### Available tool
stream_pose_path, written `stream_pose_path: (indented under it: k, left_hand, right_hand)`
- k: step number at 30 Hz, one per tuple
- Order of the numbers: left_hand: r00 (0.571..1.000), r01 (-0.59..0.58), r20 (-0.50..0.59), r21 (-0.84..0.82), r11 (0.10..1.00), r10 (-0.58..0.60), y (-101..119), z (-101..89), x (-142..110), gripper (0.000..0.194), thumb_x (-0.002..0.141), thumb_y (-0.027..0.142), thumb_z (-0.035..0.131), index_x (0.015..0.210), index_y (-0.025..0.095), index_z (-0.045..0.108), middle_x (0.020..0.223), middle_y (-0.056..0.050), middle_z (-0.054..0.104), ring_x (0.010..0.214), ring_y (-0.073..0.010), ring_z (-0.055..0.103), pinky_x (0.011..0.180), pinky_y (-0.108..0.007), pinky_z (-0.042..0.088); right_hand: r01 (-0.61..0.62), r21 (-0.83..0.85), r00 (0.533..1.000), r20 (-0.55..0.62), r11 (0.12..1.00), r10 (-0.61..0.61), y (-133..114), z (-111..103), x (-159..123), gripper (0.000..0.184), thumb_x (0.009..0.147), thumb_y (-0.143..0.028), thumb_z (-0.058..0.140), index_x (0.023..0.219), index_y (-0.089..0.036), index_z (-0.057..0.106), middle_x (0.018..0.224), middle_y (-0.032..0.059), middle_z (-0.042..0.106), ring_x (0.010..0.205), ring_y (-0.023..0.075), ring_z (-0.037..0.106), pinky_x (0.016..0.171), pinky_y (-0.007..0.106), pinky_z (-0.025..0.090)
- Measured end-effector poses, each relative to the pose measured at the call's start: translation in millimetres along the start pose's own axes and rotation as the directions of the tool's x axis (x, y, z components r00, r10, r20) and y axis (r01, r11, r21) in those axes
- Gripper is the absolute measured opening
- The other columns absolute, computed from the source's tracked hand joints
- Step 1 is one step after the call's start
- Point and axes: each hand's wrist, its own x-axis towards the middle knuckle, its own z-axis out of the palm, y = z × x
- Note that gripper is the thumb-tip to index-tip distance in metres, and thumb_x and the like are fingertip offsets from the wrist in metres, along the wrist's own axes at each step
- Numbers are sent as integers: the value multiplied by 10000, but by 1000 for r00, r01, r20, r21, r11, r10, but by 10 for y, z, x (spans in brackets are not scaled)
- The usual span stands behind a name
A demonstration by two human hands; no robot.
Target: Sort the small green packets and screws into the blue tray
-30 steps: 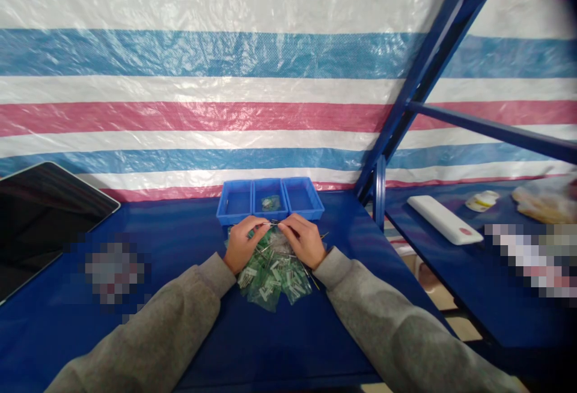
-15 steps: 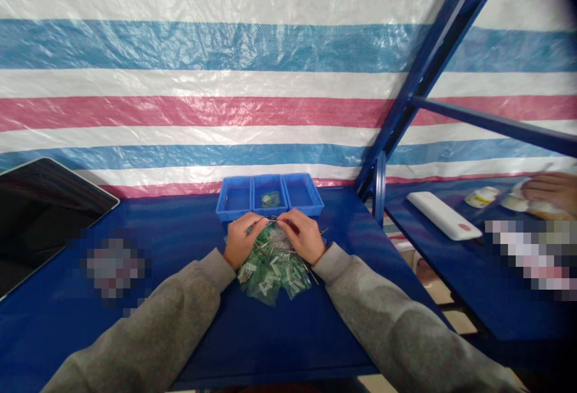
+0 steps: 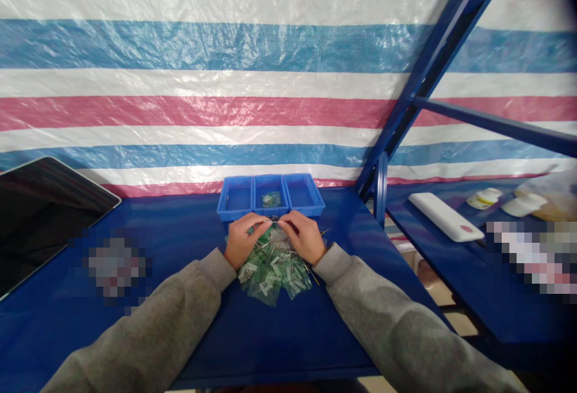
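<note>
My left hand point(image 3: 243, 240) and my right hand point(image 3: 303, 238) meet over the pile, thumbs and fingertips pinched. A small, thin, dark-and-silver piece point(image 3: 273, 220) is between the fingertips; its exact kind is too small to tell. Beneath and in front of the hands lies a heap of small clear-and-green plastic bags point(image 3: 270, 279) with white strips and metal bits inside. Several thin metal rods point(image 3: 312, 274) stick out of the heap on the right. Just beyond the fingers stands a blue three-compartment tray point(image 3: 235, 215); its middle compartment holds a small green-tinted bag point(image 3: 271, 199).
A dark screen with a white rim point(image 3: 45, 219) lies at the left, near a blurred-out item point(image 3: 117, 264). Blue metal posts point(image 3: 406, 104) rise at the right. On the neighbouring table are a white power-bank-like box point(image 3: 446, 217) and a small white roll with yellow point(image 3: 484, 198).
My hands hold almost the same place, fingertips shifting slightly around the small piece. Another person's hand at the far right has left the view.
</note>
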Motion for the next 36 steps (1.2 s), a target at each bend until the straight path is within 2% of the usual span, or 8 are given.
stream_pose_path:
  k: [5, 10, 15, 18, 22, 27, 33, 36]
  left_hand:
    - [997, -45, -69, -4, 999, 44, 17, -3, 4, 129, 851, 237, 565, 848, 163, 671, 844, -51, 662, 725, -133, 591, 725, -268, 480]
    - [992, -27, -121, -11, 1000, 25, 21, -4, 2, 146, 859, 237, 548, 887, 163, 671, 923, -67, 649, 800, -146, 609, 729, -262, 494]
    - [995, 80, -49, -81, 994, -85, 29, -8, -8, 201, 900, 244, 473, 982, 178, 645, 950, -51, 686, 851, -151, 645, 793, -264, 504]
    - [994, 108, -7, -102, 989, -110, 32, -3, -6, 217, 918, 255, 438, 961, 175, 635, 904, -38, 689, 834, -143, 649, 785, -252, 503]
    - [995, 97, -22, -17, 995, -97, 2, 14, -5, 212, 904, 281, 470, 990, 178, 634, 811, -21, 684, 748, -139, 643, 753, -253, 494]
    - [996, 73, -56, 54, 996, -70, -48, 21, -19, 222, 842, 309, 582, 1014, 192, 659, 794, -15, 689, 680, -136, 625, 732, -259, 490]
    - [999, -30, -11, 11, 999, 30, -56, -8, -16, 252, 908, 244, 464, 1049, 209, 671, 925, -57, 674, 850, -158, 618, 787, -284, 484]
    - [1000, -23, -3, -22, 999, 23, -65, -1, -15, 271, 918, 237, 436, 1076, 203, 653, 906, -55, 678, 850, -158, 625, 800, -290, 485]
  right_hand:
    - [-7, -21, 1000, -2, 1000, 7, 6, 9, -1, 211, 926, -276, 451, 862, -183, 629, 779, 51, 629, 744, 163, 589, 692, 266, 444]
    - [-38, -28, 997, -61, 999, 36, 15, 3, 0, 226, 933, -276, 431, 879, -183, 630, 797, 59, 636, 759, 171, 590, 709, 279, 447]
    - [-36, -26, 997, -70, 999, 34, 21, 10, -2, 231, 932, -278, 427, 872, -184, 629, 791, 60, 636, 752, 174, 589, 705, 282, 449]
    - [-36, -25, 997, -72, 999, 34, 25, 15, -2, 231, 932, -276, 425, 870, -187, 629, 783, 57, 633, 749, 174, 589, 701, 281, 448]
    - [-39, -25, 997, -69, 999, 37, 27, 13, -1, 226, 931, -271, 426, 875, -184, 627, 785, 55, 630, 751, 172, 586, 713, 282, 444]
    - [-49, -23, 996, -71, 999, 47, 21, 15, 2, 232, 932, -274, 423, 873, -182, 627, 793, 55, 631, 757, 172, 588, 715, 282, 441]
    - [-45, -10, 996, -78, 999, 45, 24, 6, 3, 231, 930, -274, 424, 874, -183, 629, 794, 59, 635, 760, 176, 588, 725, 289, 449]
    - [-41, -5, 996, -81, 999, 40, 8, -12, 3, 230, 929, -273, 421, 900, -184, 631, 812, 66, 639, 768, 179, 591, 729, 294, 455]
